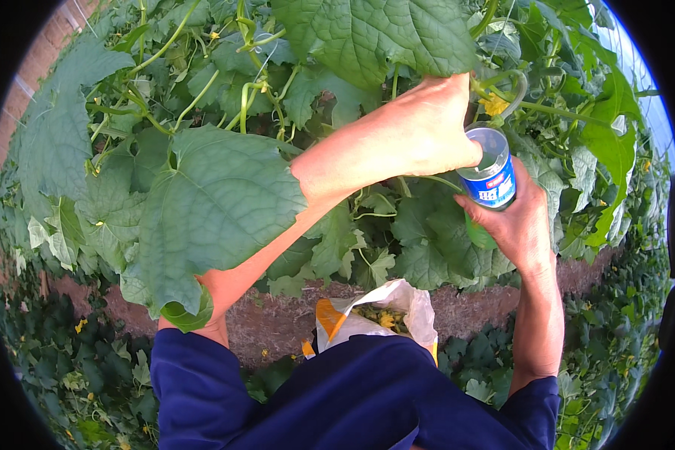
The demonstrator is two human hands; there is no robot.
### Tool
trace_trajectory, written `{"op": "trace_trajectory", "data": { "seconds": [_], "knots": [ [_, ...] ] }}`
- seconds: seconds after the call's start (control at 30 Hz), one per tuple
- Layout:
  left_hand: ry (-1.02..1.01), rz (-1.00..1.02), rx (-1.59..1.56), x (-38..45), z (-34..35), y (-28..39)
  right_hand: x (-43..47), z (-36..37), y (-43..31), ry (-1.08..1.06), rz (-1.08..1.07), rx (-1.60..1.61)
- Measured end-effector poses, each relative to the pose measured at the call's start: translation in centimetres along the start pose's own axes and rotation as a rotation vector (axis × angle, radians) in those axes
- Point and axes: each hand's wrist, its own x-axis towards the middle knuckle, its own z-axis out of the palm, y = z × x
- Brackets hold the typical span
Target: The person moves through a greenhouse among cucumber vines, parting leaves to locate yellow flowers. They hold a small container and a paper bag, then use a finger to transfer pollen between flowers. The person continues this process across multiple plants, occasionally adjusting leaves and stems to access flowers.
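Note:
My right hand point(509, 219) is wrapped around a clear plastic bottle point(492, 169) with a blue label that bears writing. Its wide round mouth tilts up towards me, and something bright green point(480, 233) shows just below my right thumb. Reaching across from the left, my left hand point(441, 135) has its thumb at the bottle's mouth. A large green leaf point(377, 39) and the hand itself hide its other fingers, so what they hold cannot be seen. Close above the bottle, a yellow flower point(494, 104) sits among curled vine stems.
A broad leaf point(219, 197) lies over my left forearm. Trained vines with strings point(267, 62) fill the space ahead. Below my hands, a white and orange bag point(422, 315) stands open with yellow flowers point(387, 319) inside. Bare soil point(275, 320) runs behind it.

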Motion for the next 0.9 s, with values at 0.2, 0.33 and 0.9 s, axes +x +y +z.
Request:
{"op": "trace_trajectory", "data": {
  "seconds": [0.2, 0.33, 0.9],
  "knots": [
    [0.022, 0.017, 0.007, -0.1, -0.1, -0.5, 0.3, -0.1, -0.7, 0.0, -0.035, -0.006],
    [0.026, 0.002, -0.043, 0.2, -0.4, -0.7, 0.3, 0.0, -0.3, -0.017, -0.029, -0.023],
    [0.37, 0.118, 0.466, 2.3, -4.0, -0.8, -1.1, 1.6, 1.8, -0.032, 0.047, 0.117]
  ]
}}
